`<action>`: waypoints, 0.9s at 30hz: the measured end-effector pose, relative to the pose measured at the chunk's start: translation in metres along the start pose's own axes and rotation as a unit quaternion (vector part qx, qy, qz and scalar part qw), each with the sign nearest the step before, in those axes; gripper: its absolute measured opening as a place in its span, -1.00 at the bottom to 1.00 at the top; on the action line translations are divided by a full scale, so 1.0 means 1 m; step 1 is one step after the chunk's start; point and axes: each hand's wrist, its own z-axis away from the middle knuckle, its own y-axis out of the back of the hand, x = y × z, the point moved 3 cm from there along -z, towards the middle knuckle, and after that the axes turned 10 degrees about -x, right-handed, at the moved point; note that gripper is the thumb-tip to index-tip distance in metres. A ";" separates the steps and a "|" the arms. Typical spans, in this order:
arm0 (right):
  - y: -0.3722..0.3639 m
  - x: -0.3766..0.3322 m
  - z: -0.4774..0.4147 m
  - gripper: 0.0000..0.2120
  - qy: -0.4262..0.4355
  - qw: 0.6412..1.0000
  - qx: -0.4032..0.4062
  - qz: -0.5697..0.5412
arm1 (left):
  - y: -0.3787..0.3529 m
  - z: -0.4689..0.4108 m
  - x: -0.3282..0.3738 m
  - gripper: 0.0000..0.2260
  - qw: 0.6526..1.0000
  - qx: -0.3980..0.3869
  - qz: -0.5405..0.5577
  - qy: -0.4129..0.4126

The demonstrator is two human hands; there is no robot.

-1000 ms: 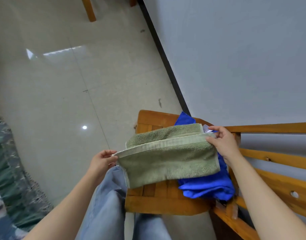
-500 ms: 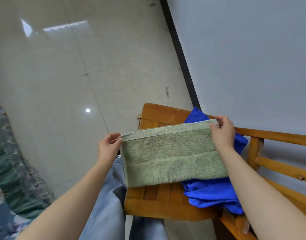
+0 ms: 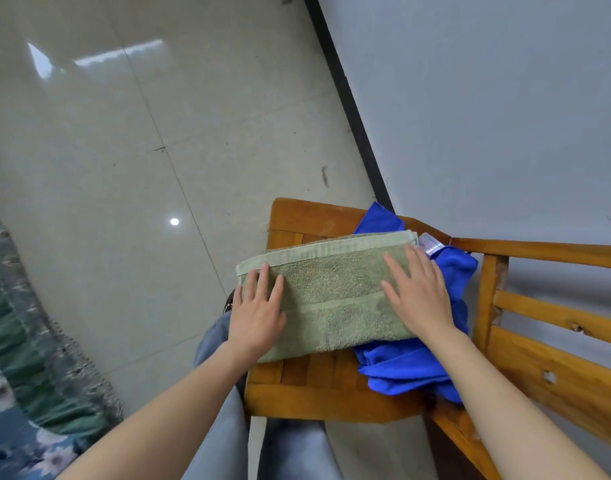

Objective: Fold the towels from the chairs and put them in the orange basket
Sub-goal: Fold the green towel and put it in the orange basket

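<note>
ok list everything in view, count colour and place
floor: 1, pale glossy tiles, left half of view
wall: 1, pale grey, upper right
baseboard: 1, black, between wall and floor
chair: 1, orange-brown wood, against the wall
blue towel: 1, bright blue, bunched on the seat's right side
green towel: 1, sage green, folded on the seat, partly over the blue towel
label: 1, white, beside the green towel's far right corner
patterned fabric: 1, green-blue, far left edge
trouser legs: 2, grey-blue, bottom centre
left hand: 1, flat on the green towel's left end
right hand: 1, flat on its right end
</note>
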 end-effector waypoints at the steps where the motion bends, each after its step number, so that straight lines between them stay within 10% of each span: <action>1: 0.002 0.002 0.008 -0.51 -0.021 0.998 0.030 -0.041 | 0.000 0.003 0.002 -0.39 1.000 0.006 -0.009 -0.005; 11: -0.029 0.028 0.050 -0.36 -0.244 0.875 0.007 -0.418 | -0.042 0.046 0.038 -0.37 0.995 -0.041 -0.038 -0.081; 14: -0.019 0.029 0.035 -0.64 -0.265 0.836 0.041 -0.479 | -0.044 0.043 0.035 -0.31 0.996 -0.034 -0.044 -0.063; 22: 0.014 0.046 0.077 -0.83 -0.253 0.886 0.235 -0.309 | -0.027 0.038 0.039 -0.35 0.998 -0.013 -0.022 -0.056; 27: -0.018 0.048 0.075 -0.80 -0.256 0.903 0.165 -0.304 | -0.032 0.034 0.042 -0.44 0.995 -0.071 -0.024 -0.058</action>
